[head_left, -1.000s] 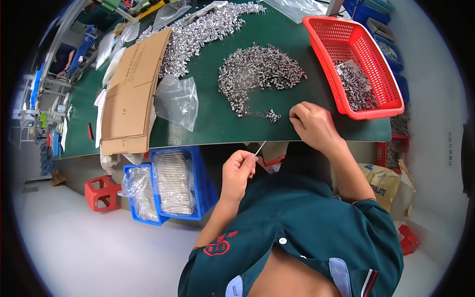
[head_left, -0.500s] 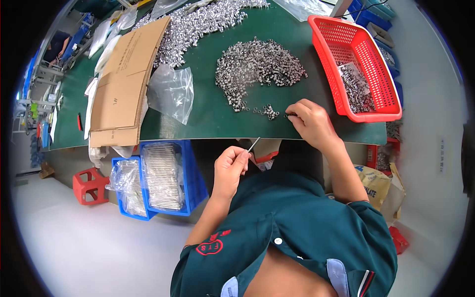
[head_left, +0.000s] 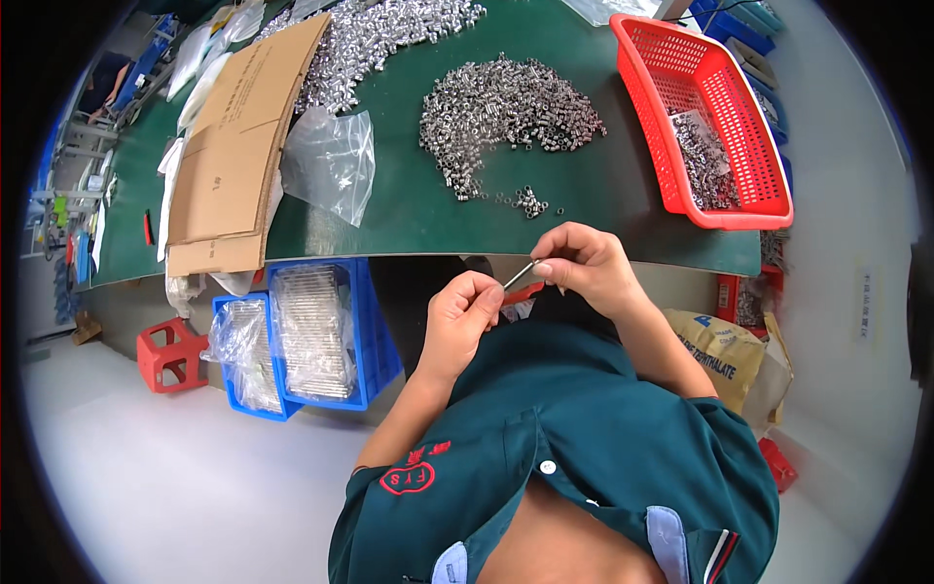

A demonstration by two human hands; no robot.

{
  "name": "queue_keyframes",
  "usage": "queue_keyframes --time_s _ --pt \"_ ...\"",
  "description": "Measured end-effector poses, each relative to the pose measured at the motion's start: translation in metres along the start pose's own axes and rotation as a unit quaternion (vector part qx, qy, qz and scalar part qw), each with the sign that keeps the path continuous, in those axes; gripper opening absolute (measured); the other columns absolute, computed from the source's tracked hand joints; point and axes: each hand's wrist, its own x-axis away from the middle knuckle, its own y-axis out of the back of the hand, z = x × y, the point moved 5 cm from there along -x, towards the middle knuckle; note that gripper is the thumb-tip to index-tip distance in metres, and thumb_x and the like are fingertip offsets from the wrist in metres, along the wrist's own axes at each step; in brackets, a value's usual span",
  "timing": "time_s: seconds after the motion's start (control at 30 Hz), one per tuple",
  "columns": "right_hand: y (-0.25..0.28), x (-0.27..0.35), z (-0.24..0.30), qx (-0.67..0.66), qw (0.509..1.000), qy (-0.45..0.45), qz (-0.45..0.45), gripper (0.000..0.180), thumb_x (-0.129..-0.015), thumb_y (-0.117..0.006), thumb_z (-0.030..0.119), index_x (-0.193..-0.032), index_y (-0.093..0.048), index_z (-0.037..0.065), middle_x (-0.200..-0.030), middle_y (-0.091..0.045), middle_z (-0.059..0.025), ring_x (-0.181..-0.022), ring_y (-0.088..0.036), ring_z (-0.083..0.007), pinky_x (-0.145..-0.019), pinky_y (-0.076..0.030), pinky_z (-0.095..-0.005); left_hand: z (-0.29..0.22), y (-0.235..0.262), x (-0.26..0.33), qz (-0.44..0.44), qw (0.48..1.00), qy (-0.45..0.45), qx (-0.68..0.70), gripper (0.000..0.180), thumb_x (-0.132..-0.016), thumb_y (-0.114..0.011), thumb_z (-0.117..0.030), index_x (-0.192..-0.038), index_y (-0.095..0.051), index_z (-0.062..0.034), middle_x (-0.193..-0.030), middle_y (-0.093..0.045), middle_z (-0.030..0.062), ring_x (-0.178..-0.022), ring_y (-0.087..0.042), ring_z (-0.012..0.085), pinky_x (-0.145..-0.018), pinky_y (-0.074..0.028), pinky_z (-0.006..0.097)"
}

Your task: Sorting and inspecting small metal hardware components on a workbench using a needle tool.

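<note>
My left hand [head_left: 461,323] pinches a thin metal rod [head_left: 520,276] between thumb and fingers, its free end slanting up to the right. At that end my right hand [head_left: 590,273] has thumb and fingertips closed together. Whatever small piece they hold there is hidden. Both hands are in front of the table's near edge. Just beyond them on the green table [head_left: 409,229] lies a little cluster of small metal rings [head_left: 528,201], with one loose ring [head_left: 559,211] beside it. Farther back spreads a large heap of the same small metal rings [head_left: 516,102].
A red basket [head_left: 650,127] with small metal parts stands at the right. On the left are a clear plastic bag [head_left: 336,161], flattened cardboard [head_left: 229,165] and a pile of shiny metal parts [head_left: 360,58]. Blue crates [head_left: 362,341] and a red stool [head_left: 171,355] stand below.
My right hand has left the ring cluster and come toward me, down to the rod's end. The left hand still holds the rod, moved slightly right.
</note>
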Motion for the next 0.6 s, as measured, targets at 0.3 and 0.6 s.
queue_keyframes --time_s 0.3,0.6 --pt "-0.018 0.01 -0.008 -0.052 0.996 -0.032 0.072 0.013 -0.081 -0.064 -0.001 -0.093 -0.06 -0.001 -0.084 -0.062 -0.0026 -0.076 -0.059 -0.0074 -0.068 -0.049 -0.0212 0.006 -0.004 0.003 0.032 0.999 0.017 0.021 0.015 -0.092 -0.056 -0.016 -0.084 -0.057 -0.0032 -0.065 -0.052 -0.0017 -0.058 -0.045 0.004 -0.054 -0.036 0.018" --pt "0.008 0.009 0.033 0.323 0.924 0.172 -0.108 0.018 -0.074 -0.066 -0.001 -0.091 -0.064 0.002 -0.076 -0.057 -0.0063 -0.065 -0.058 -0.0138 -0.059 -0.047 -0.025 0.008 -0.002 0.002 0.028 0.996 0.021 0.087 0.017 -0.091 -0.057 -0.017 -0.083 -0.054 -0.0026 -0.062 -0.049 -0.0004 -0.054 -0.042 0.0071 -0.052 -0.034 0.021"
